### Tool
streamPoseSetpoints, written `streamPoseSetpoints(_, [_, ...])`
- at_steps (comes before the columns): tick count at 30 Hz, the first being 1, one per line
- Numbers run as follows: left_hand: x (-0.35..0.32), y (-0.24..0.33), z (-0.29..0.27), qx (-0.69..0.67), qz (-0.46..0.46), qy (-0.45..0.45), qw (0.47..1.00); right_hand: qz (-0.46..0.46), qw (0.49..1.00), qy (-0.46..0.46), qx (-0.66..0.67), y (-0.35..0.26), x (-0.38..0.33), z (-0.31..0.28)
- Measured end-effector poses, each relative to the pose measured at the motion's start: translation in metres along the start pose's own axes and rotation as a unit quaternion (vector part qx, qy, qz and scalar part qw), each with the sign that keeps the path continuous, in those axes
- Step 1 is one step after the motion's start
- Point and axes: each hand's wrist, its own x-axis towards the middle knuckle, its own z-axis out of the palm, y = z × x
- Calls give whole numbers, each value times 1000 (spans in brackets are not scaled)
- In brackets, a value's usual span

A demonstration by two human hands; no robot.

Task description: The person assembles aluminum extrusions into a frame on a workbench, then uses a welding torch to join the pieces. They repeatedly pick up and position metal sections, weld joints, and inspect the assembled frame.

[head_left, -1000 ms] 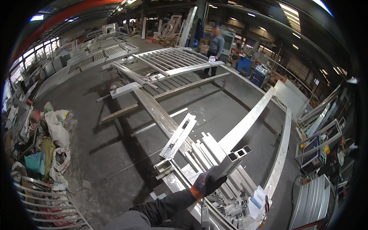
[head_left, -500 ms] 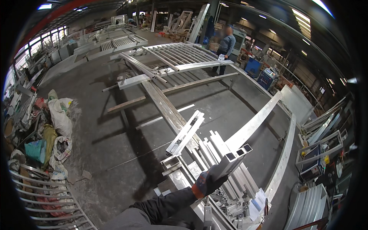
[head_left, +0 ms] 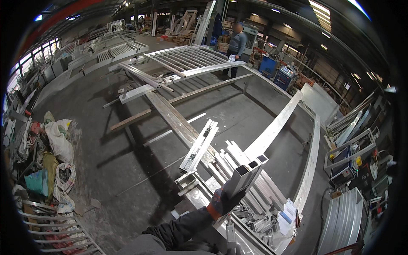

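Note:
My left hand (head_left: pixel 225 200), in a dark glove with an orange cuff, is closed around short rectangular aluminium tubes (head_left: pixel 243 179). Their hollow ends point up and away from me, and the tubes tilt over a metal-covered bench. Just beyond them lies a bundle of longer aluminium profiles (head_left: pixel 265 189). Small cut metal pieces (head_left: pixel 259 223) are heaped beside the hand, next to a paper sheet (head_left: pixel 287 216). A pair of channel-like profiles (head_left: pixel 199 146) rests across the beam farther off. Below the hand a short metal piece (head_left: pixel 230 236) stands out. My right hand does not show.
Long beams (head_left: pixel 174 117) form a large raised frame ahead, with a barred panel (head_left: pixel 187 59) on its far part. A person (head_left: pixel 237 44) stands behind it. Sacks (head_left: pixel 59 136) and a curved rail panel (head_left: pixel 55 229) lie at left. Ribbed metal sheets (head_left: pixel 342 223) are at right.
The whole view has shifted, so the surroundings sit farther left and higher. My left hand, still gripping the tubes, has moved slightly left relative to the bundle.

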Motion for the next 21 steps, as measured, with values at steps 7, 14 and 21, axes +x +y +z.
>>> streamPoseSetpoints(7, [-2,9,10,-236,-117,-11,965,-233,921,94,-298,39,-2,15])
streamPoseSetpoints(14, [-5,19,25,23,24,10,999,-193,949,82,-237,63,3,19])
streamPoseSetpoints(21, [-5,28,40,96,57,18,994,-160,970,67,-171,56,19,3])
